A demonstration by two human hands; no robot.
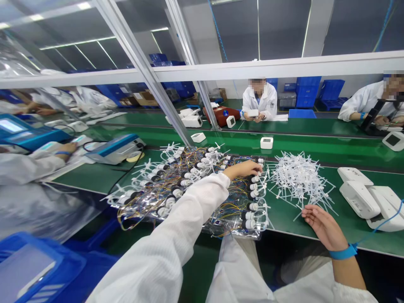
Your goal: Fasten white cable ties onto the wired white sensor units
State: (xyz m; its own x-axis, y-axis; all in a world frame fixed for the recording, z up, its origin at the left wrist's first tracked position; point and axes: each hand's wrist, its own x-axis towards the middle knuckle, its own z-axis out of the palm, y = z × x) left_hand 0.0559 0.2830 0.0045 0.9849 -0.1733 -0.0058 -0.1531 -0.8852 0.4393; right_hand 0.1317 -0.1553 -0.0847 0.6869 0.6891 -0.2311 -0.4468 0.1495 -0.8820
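My left hand reaches forward in a white sleeve over a clear tray heaped with small white-and-black cylindrical parts and coloured wires. Its fingers curl down onto the parts at the tray's far right; what they hold is hidden. My right hand lies at the near edge of the green table, fingers loosely spread, its tips touching the edge of a pile of white cable ties. A blue wrist strap circles that wrist.
White plastic housings lie at the right. Small white devices stand on the belt beyond. A person's arm and blue-white instruments are at the left. Two people in white coats sit across the line. A blue bin is at lower left.
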